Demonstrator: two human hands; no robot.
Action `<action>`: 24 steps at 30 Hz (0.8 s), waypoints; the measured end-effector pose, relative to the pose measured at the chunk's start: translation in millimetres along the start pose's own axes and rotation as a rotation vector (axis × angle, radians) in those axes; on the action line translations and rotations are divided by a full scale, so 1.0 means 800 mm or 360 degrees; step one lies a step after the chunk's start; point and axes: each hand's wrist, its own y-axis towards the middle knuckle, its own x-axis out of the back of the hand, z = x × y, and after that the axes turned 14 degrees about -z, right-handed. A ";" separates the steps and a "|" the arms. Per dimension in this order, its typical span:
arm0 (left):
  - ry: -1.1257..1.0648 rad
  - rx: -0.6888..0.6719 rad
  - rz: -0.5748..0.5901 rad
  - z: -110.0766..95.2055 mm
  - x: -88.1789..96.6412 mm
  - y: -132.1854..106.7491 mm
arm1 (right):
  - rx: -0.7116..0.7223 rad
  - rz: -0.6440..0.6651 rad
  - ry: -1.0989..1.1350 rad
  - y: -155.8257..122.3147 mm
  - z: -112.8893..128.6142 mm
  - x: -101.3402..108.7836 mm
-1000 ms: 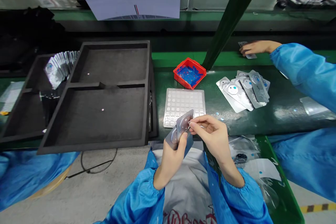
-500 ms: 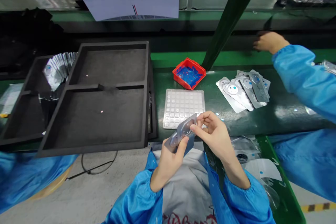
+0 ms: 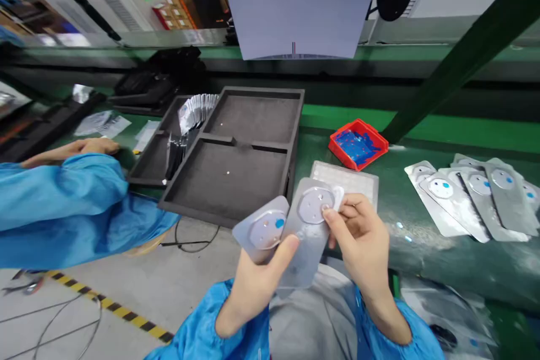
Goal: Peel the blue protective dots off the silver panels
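Observation:
My left hand [image 3: 258, 284] grips two flat silver foil pouches fanned apart, each with a round raised disc. The left pouch [image 3: 261, 229] carries a blue dot. My right hand [image 3: 358, 239] pinches a small white sticker at the edge of the disc on the right pouch [image 3: 310, 219]. Both hands are held in front of my chest, just short of the green bench [image 3: 422, 247]. A clear grid tray [image 3: 358, 179] lies on the bench right behind the pouches.
A black foam tray [image 3: 236, 180] sits at centre left, with silver pouches [image 3: 196, 111] stacked in its far left compartment. A red bin [image 3: 358, 145] stands behind the grid tray. Several dotted pouches [image 3: 472, 194] lie at right. Another person's blue sleeve [image 3: 67, 202] and hand [image 3: 86, 148] are at left.
The view has swung left and up. My hands have lifted the pouches closer and fanned them apart. The person's arm at the right is out of view; another sleeve shows at left.

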 end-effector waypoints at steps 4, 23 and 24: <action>-0.0456 -0.0132 -0.0260 -0.041 0.026 0.051 | -0.0010 -0.0001 0.0158 0.037 -0.010 -0.041; -0.0008 -0.0068 0.0576 -0.026 -0.028 0.005 | 0.1543 0.0189 -0.0835 0.000 0.012 0.039; 0.0022 -0.0102 0.0651 -0.024 -0.029 0.004 | 0.1564 0.0188 -0.0900 -0.002 0.011 0.044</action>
